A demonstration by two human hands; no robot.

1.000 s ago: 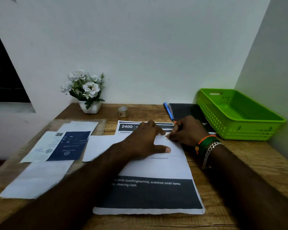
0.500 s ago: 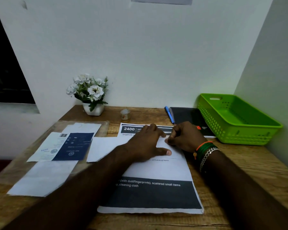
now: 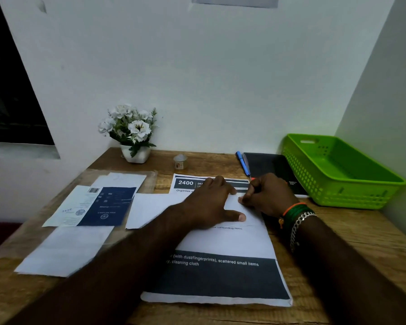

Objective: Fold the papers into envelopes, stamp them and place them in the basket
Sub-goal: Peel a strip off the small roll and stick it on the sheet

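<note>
With the white paper (image 3: 150, 207) pinned flat by the left hand (image 3: 211, 205), its 3 o'clock edge, pinched by the right hand (image 3: 267, 195), should be creased firmly and squarely.

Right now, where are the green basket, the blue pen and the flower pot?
green basket (image 3: 352, 198): head view, on its near perforated wall.
blue pen (image 3: 242, 161): head view, on the middle of its barrel.
flower pot (image 3: 136, 156): head view, on the white pot's front, below the leaves.
</note>
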